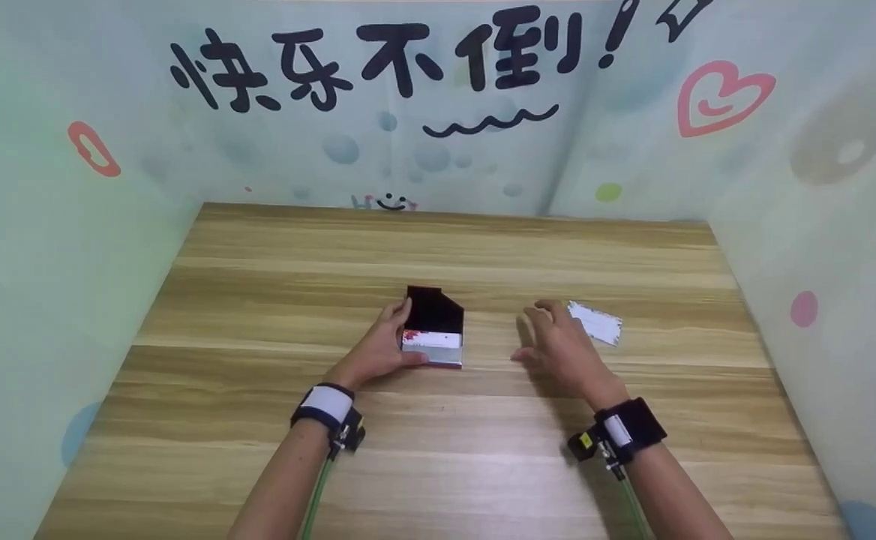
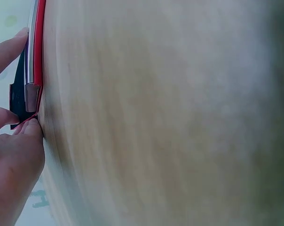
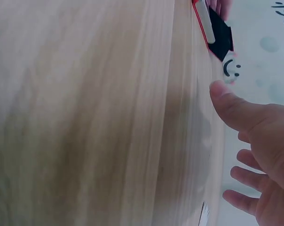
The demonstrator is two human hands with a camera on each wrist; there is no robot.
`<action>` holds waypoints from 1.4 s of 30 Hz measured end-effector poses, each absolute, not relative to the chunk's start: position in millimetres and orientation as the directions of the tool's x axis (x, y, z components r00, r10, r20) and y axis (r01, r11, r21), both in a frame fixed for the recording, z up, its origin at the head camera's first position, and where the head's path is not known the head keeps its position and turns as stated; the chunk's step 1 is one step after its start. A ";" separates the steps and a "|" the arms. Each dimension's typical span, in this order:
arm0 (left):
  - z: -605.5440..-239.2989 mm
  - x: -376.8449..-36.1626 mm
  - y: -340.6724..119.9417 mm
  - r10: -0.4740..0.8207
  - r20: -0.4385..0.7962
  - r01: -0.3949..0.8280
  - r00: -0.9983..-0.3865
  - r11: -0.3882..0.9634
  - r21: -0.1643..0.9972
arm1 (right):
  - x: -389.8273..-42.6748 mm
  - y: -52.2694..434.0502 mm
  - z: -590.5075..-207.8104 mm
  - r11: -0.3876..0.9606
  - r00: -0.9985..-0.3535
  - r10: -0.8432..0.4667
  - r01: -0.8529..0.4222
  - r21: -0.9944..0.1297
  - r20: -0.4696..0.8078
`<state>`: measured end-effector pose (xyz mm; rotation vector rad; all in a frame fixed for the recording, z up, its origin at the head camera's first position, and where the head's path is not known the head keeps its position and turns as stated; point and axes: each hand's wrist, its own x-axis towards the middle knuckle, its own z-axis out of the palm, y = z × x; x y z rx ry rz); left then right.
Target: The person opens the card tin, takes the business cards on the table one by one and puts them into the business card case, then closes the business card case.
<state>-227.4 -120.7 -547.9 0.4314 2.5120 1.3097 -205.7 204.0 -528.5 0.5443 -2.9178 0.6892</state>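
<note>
On the wooden table (image 1: 258,420), left hand (image 1: 379,351) holds the card case (image 1: 433,327), right hand (image 1: 558,346) beside.

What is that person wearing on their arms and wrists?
Both arms are bare, with no sleeves. The left wrist has a black strap with a white patch; the right wrist has a black band with a white stripe. Each carries a little black device with yellow on it, and a green cable hangs down.

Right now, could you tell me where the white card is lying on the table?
In the head view, the white card lies flat on the wooden table, right of centre, just beyond the right hand and well right of the open card case.
</note>
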 end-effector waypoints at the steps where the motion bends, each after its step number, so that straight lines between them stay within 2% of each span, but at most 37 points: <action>1: -547.6 -227.4 -120.3 0.384 -0.106 0.133 -0.917 0.546 0.827 | -206.5 207.0 -529.1 0.835 -0.934 -0.317 -0.357 -0.419 0.164; 9: -547.3 -226.4 -118.5 0.388 -0.114 0.127 -0.914 0.542 0.831 | -216.2 238.5 -528.2 0.875 -0.955 -0.255 -0.293 -0.385 0.150; 17: -548.0 -223.1 -124.0 0.385 -0.121 0.124 -0.915 0.554 0.823 | -217.6 260.1 -532.9 0.868 -0.978 -0.192 -0.207 -0.451 0.079; 25: -549.3 -225.2 -120.9 0.373 -0.136 0.107 -0.918 0.563 0.819 | -214.8 278.7 -539.0 0.871 -0.977 -0.184 -0.211 -0.443 0.104; 35: -546.8 -224.4 -120.7 0.375 -0.145 0.102 -0.915 0.566 0.818 | -216.3 303.0 -530.7 0.868 -0.992 -0.107 -0.057 -0.493 -0.073; 42: -545.6 -225.0 -121.0 0.380 -0.139 0.110 -0.914 0.563 0.819 | -214.7 308.6 -526.1 0.856 -0.991 -0.109 -0.058 -0.514 -0.071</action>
